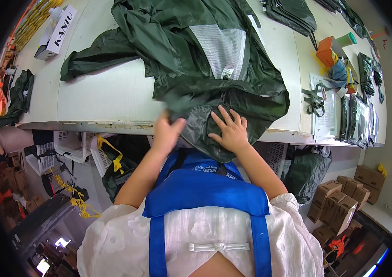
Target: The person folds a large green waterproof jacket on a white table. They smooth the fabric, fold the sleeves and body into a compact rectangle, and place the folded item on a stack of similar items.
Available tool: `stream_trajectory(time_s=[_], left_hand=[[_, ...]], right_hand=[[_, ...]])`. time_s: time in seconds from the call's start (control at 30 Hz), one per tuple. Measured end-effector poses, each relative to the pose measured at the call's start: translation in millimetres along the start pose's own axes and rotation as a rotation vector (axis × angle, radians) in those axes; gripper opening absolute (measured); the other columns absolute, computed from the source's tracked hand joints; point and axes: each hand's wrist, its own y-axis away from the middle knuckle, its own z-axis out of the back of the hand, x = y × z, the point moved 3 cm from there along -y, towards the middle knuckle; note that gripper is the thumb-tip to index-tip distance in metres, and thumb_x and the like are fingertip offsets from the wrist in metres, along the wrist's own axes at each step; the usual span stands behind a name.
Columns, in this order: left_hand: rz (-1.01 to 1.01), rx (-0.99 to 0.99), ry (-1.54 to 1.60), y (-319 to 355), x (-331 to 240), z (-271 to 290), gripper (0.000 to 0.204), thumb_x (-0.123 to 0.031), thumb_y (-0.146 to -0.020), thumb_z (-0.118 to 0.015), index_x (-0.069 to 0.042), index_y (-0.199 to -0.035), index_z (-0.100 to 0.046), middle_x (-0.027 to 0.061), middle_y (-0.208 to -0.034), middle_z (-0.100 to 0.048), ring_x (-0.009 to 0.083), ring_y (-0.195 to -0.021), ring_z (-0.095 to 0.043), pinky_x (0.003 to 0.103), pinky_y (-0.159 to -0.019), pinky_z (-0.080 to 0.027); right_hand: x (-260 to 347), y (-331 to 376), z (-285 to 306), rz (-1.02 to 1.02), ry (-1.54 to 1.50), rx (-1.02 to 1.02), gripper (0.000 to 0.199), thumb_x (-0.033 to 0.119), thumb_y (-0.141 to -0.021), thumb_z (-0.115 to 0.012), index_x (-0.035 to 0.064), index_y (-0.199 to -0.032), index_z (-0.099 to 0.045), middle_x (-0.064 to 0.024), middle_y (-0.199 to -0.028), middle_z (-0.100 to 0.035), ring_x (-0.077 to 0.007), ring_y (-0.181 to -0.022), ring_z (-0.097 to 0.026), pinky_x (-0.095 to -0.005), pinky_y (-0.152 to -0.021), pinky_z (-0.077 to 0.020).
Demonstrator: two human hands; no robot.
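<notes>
A dark green raincoat-like jacket (163,41) lies spread over the pale worktable, one sleeve reaching left. A light grey mesh lining panel (221,48) with a small white label shows on it. The near edge of the garment hangs over the table front toward my blue apron. My right hand (231,131) lies on this hanging part with its fingers spread flat. At the garment's near left edge is my left hand (167,133), thumb toward the fabric; its fingers are smeared by motion, and any hold they have is not visible.
A white box (57,34) stands at the far left. Folded dark green garments (290,16) lie at the far right, near an orange box (329,51), a paper sheet (323,113) and plastic-wrapped packs (357,117). White baskets (72,145) sit under the table, cartons (339,205) on the right.
</notes>
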Motion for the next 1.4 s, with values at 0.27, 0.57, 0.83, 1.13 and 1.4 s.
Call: stream_trajectory(time_s=[0.27,0.57,0.83,1.13,1.4], left_hand=[[-0.243,0.643,-1.003,-22,15,-95,0.058,-0.026,-0.086,-0.062,-0.007,-0.137,-0.041,0.0187,-0.105,-0.061,0.0356,-0.096,-0.062,0.044,-0.078,-0.051],[-0.590,0.615,-1.322,-46,33,-89,0.066,-0.048,-0.081,-0.063,-0.041,-0.141,-0.037,0.0143,-0.155,-0.017,0.0421,-0.140,-0.017,0.064,-0.108,-0.010],[-0.245,0.464,-0.300,-108,16,-45,0.094,-0.004,-0.070,-0.056,-0.013,-0.151,-0.010,0.0190,-0.146,-0.036,0.0309,-0.126,-0.046,0.036,-0.099,-0.040],[-0.683,0.696,-1.170,-67,37,-86,0.059,-0.052,-0.088,-0.051,-0.038,-0.144,-0.034,0.0081,-0.153,-0.027,0.0352,-0.142,-0.018,0.054,-0.114,-0.010],[-0.824,0.596,-1.255,-60,41,-86,0.060,-0.058,-0.085,-0.052,-0.042,-0.141,-0.037,0.0056,-0.154,-0.025,0.0331,-0.143,-0.017,0.054,-0.114,-0.014]], right_hand=[[-72,34,27,-0.472,-0.177,-0.517,0.065,0.010,-0.067,-0.074,-0.0002,-0.125,-0.047,-0.0192,-0.122,-0.050,-0.0411,-0.116,-0.044,-0.0465,-0.103,-0.0323],[-61,26,53,-0.620,-1.286,-0.263,0.042,0.004,-0.081,-0.065,-0.0042,-0.121,-0.055,-0.0138,-0.122,-0.057,-0.0273,-0.110,-0.057,-0.0362,-0.097,-0.0435],[-26,-29,7,-0.044,0.014,-0.012,0.054,0.042,-0.087,-0.057,0.0301,-0.139,-0.045,-0.0091,-0.151,-0.029,-0.0399,-0.140,-0.019,-0.0626,-0.109,-0.0147],[-68,14,12,0.124,-0.260,0.140,0.064,0.019,-0.077,-0.060,0.0223,-0.139,-0.045,-0.0089,-0.150,-0.032,-0.0381,-0.140,-0.022,-0.0575,-0.112,-0.0160],[-42,38,31,0.373,-0.003,0.001,0.064,0.009,-0.068,-0.062,0.0206,-0.130,-0.052,-0.0075,-0.137,-0.050,-0.0318,-0.129,-0.043,-0.0452,-0.106,-0.0351]])
